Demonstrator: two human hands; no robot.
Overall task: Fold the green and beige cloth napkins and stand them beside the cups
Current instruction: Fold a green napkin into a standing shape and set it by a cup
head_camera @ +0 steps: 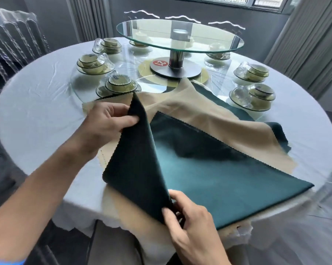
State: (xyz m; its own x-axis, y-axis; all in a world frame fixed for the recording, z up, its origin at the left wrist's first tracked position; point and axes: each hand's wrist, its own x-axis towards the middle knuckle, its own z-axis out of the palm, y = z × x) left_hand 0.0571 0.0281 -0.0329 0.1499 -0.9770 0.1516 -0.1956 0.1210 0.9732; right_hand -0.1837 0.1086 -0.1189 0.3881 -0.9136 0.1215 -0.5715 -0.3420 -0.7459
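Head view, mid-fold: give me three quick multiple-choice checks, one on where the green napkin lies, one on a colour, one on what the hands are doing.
1. The green napkin lies:
A. on top of the beige napkin
B. on the raised glass turntable
C. draped over a chair

2. The round tag at the turntable's base is:
A. blue
B. red
C. yellow

3. The hands are:
A. both resting flat on the tablecloth
B. left hand idle, right hand gripping
C. both pinching the lifted green flap

Answers:
1 A, beige cloth shows around and under the green one.
2 B, it is a red disc with white figures.
3 C, the left fingers pinch the flap's upper corner and the right fingers pinch its lower corner near the table edge.
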